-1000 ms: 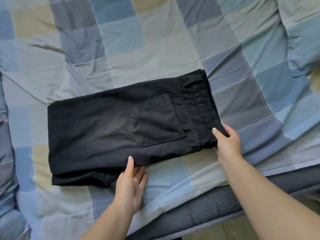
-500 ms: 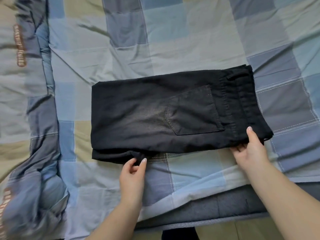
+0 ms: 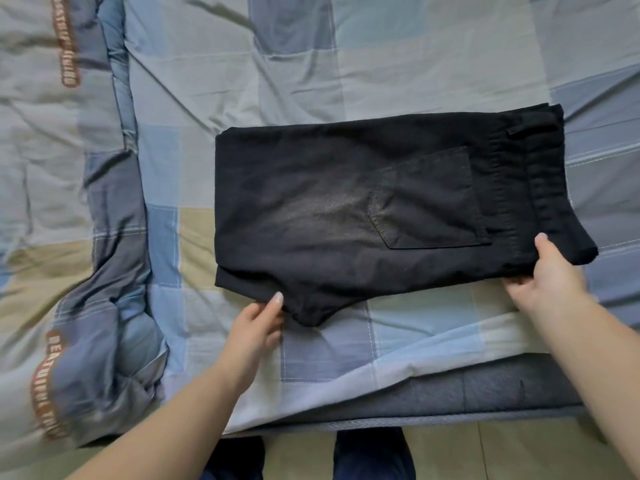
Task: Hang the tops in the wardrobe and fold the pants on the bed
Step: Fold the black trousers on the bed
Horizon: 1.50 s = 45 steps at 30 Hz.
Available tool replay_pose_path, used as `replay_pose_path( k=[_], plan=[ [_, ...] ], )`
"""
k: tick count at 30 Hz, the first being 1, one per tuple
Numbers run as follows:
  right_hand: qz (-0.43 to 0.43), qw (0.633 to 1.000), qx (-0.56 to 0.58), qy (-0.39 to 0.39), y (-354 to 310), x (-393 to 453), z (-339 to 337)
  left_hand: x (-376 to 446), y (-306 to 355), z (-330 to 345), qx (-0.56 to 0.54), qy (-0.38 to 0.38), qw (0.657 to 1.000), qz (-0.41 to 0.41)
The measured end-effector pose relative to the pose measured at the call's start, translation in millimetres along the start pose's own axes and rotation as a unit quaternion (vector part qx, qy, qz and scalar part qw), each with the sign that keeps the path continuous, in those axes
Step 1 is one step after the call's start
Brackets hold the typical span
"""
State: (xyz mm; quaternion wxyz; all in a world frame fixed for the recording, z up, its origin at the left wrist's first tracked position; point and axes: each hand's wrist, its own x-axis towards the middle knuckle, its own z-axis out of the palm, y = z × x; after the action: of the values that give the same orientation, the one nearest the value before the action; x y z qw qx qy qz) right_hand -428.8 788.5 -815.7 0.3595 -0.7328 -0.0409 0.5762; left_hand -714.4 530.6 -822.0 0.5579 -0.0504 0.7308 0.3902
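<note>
Checked bedding in blues, greys and tans covers the bed [image 3: 398, 57], which fills most of the frame. At lower centre the left hand [image 3: 258, 329] pinches the near hem of the folded black pants [image 3: 311, 209], thumb on top at the corner that droops toward the bed's edge. At the right of the frame the right hand [image 3: 550, 275] grips the waistband end, thumb over the cloth and fingers tucked beneath. The pants lie just above both hands, in the middle right of the frame, long axis running left to right, back pocket [image 3: 429, 199] up near the right hand. Both hands sit on the near long edge, well apart, so the next fold probably brings one end toward the other. A rumpled quilt [image 3: 104, 306] lies at the left.
</note>
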Motion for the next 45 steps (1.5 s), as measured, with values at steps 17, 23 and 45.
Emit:
replay_pose_path(
  k=[17, 23, 45],
  plan=[
    [0.076, 0.907, -0.410, -0.063, 138.7, -92.0, 39.1, 28.3, 37.2, -48.9, -0.023, 0.218, 0.975, -0.022],
    [0.059, 0.734, -0.589, -0.331, 215.3, -177.7, 106.8, 36.6, 45.2, -68.6, 0.108, 0.189, 0.976, 0.019],
    [0.118, 0.953, -0.268, -0.083, 308.9, -217.3, 151.4, 143.4, 194.5, -63.4, 0.341, 0.091, 0.913, 0.204]
  ],
)
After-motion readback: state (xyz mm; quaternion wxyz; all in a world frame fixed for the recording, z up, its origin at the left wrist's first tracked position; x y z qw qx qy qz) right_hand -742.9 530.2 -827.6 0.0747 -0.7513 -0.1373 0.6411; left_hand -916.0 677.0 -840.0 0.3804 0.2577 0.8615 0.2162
